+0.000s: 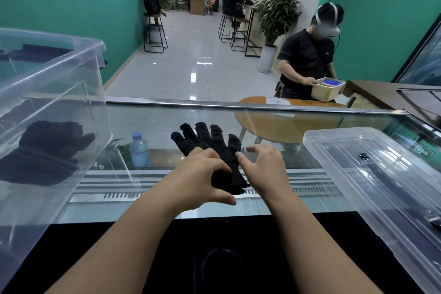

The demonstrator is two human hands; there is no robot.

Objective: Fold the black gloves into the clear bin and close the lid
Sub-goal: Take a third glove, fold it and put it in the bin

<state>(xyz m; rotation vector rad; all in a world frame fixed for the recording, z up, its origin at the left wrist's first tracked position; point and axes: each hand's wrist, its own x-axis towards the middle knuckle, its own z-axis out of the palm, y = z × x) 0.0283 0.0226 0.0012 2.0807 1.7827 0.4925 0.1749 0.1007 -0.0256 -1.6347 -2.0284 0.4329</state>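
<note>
Two hands [202, 174] [265, 167] on glove [210, 138], mid-table.

Left hand [202, 174] pinching black glove [210, 148]; right hand [265, 167] spread alongside.

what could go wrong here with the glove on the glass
The black glove lies on smooth glass, pinched by the left hand while the right hand hovers open; it may slide and fold crooked. The clear bin sits tilted at the left, so its folded gloves could shift.
</note>
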